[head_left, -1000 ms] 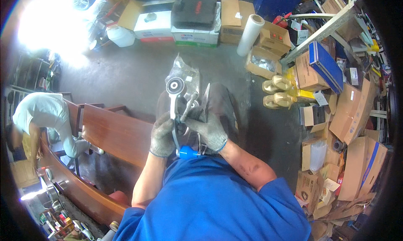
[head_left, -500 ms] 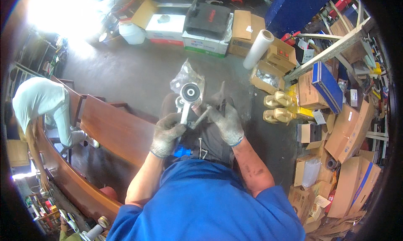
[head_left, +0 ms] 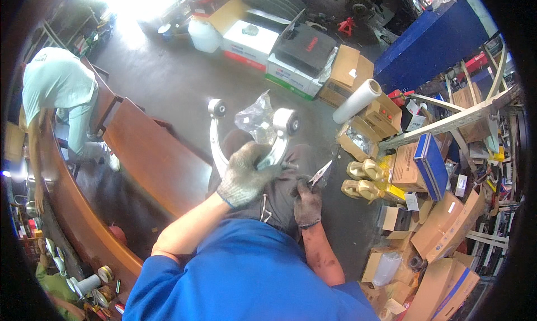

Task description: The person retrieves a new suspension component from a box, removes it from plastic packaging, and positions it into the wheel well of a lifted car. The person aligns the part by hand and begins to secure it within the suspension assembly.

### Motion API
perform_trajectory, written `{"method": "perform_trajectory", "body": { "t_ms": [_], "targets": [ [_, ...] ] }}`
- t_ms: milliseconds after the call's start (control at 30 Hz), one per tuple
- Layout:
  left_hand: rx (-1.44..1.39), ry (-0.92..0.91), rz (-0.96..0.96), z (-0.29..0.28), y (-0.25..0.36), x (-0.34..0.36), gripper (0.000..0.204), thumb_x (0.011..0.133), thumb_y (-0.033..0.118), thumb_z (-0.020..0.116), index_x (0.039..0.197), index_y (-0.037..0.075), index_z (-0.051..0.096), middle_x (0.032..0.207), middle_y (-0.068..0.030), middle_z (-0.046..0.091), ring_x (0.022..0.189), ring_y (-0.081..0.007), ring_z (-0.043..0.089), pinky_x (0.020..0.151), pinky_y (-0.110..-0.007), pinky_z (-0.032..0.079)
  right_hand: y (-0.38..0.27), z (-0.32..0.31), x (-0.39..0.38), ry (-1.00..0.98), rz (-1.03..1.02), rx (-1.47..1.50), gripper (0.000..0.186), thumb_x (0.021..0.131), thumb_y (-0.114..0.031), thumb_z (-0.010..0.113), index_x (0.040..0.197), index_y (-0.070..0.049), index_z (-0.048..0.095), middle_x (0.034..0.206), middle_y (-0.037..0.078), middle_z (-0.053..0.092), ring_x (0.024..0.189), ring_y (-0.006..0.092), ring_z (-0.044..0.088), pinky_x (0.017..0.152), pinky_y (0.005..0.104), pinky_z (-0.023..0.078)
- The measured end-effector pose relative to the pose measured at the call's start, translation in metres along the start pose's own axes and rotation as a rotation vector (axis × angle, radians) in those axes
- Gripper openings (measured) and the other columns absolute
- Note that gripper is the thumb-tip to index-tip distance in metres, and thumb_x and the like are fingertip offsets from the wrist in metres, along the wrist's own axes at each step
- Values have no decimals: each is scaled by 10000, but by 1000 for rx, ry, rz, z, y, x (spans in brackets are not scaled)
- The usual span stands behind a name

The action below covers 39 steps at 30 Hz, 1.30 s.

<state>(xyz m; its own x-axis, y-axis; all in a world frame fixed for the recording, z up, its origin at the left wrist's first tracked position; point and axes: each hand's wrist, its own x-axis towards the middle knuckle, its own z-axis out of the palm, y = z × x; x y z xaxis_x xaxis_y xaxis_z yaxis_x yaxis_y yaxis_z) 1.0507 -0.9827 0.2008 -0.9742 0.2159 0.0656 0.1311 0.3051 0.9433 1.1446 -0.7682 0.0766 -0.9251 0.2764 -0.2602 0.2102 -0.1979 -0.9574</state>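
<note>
Silver arm (head_left: 216, 145), centre of the frame: a curved part with 2 round ends directed upward. The left hand (head_left: 248, 171), in a grey knit glove, is closed around its lower middle. The right hand (head_left: 307, 206), also gloved, lies right of and below centre, its fingers wrapped about a pointed tool (head_left: 321, 174) whose tip slants to the upper right. Clear bag (head_left: 256, 118): seen between the 2 ends. Brown bench (head_left: 154, 159): left of centre. White roll (head_left: 357, 102) and blue case (head_left: 431, 167): right side.
</note>
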Motion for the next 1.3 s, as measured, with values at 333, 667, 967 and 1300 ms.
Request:
{"method": "perform_trajectory", "body": {
  "t_ms": [333, 667, 967, 1300],
  "targets": [
    [-481, 63, -219, -20, 36, 38, 420, 973, 111, 757, 1336, -87, 683, 1170, -147, 769, 1040, -172, 715, 928, -336, 581, -4, 69, -3, -182, 322, 151, 409, 1129, -443, 605, 1183, -54, 719, 1039, 51, 712, 874, 165, 663, 802, 346, 559],
    [-493, 117, -120, -19, 30, 34, 382, 1000, 160, 742, 1311, -61, 722, 1112, -122, 800, 952, -153, 719, 844, -323, 587, -26, 74, -2, -266, 364, 200, 337, 1057, -334, 724, 1214, -36, 697, 929, 45, 709, 779, 166, 693, 677, 339, 591],
    [-241, 20, -109, -26, -21, 32, 837, 974, 214, 808, 1697, 137, 395, 1377, -113, 665, 1221, -191, 641, 1070, -357, 523, -23, 73, 4, -303, 165, 233, 413, 1097, -331, 694, 1371, -28, 632, 1056, 40, 698, 893, 153, 684, 764, 331, 572],
    [-443, 406, -271, -2, -16, 17, 624, 901, 183, 821, 1483, 57, 634, 1325, -166, 727, 1247, -258, 679, 1116, -390, 509, -16, 63, 18, -165, 106, 12, 389, 1065, -151, 699, 1415, 3, 629, 1212, 64, 717, 1035, 185, 702, 834, 330, 580]
  ]
}}
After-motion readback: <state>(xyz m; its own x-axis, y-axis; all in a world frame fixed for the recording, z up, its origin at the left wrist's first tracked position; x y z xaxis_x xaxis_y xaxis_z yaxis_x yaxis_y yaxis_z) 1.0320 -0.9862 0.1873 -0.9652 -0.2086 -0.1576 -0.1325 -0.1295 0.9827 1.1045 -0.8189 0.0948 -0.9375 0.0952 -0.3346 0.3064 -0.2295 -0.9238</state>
